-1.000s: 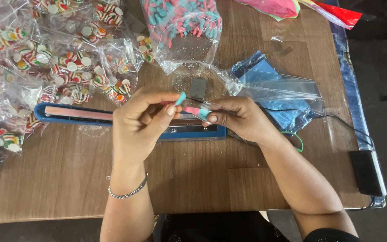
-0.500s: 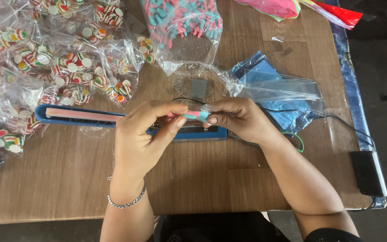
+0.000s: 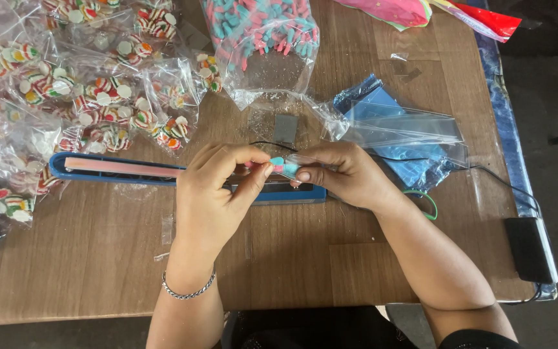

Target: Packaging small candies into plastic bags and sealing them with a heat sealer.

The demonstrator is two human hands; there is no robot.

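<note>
Both hands above blue heat sealer (image 3: pixel 130 169) on wooden table (image 3: pixel 292 258). Left hand (image 3: pixel 217 194) and right hand (image 3: pixel 343 173) each pinch-closed on small clear packet (image 3: pixel 285 165) of pink-and-blue sweets, held between them. Packet looks light, soft, slippery; best gripped at film edges.

Both hands cover the middle of the blue heat sealer (image 3: pixel 124 169). Left of the sealer, candy bags (image 3: pixel 8 136) run off the frame's edge.
</note>
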